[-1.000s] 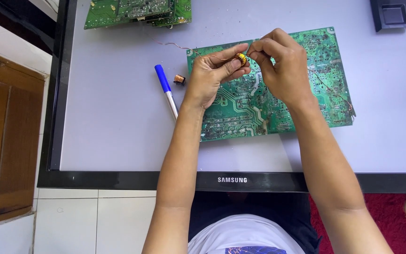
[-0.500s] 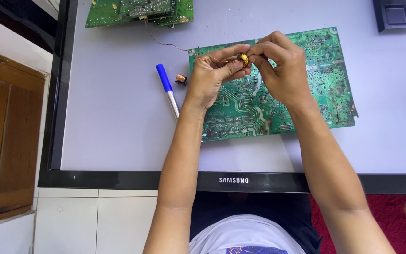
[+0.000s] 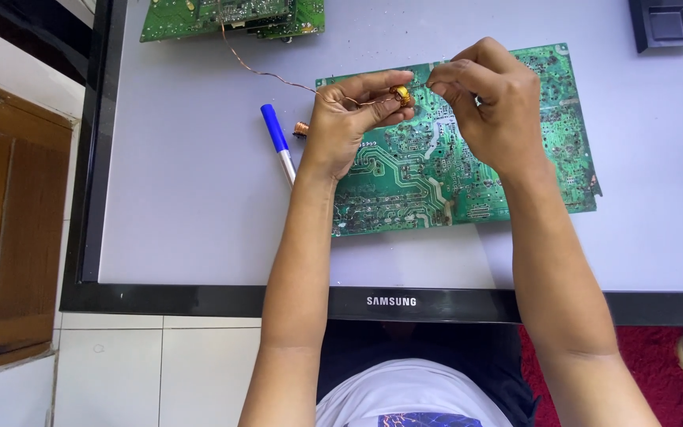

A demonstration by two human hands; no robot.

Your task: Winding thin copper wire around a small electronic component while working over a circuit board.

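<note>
— Flat monitor screen (image 3: 199,198) as the bench; where's the copper coil (image 3: 401,96)?
— Above the green circuit board (image 3: 436,174), pinched in the left hand (image 3: 349,122); the right hand (image 3: 492,103) pinches its wire end, just beside.

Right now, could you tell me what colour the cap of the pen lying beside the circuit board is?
Blue: the pen's cap is blue above a white barrel, seen clearly in the head view.

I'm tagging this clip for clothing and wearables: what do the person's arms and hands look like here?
Both forearms are bare from the bottom of the picture up to the wrists, with no sleeves in sight. The left hand and right hand wear no gloves, and no watch, bracelet or ring shows on the sides facing the camera. No markings or cables are on them.
</note>
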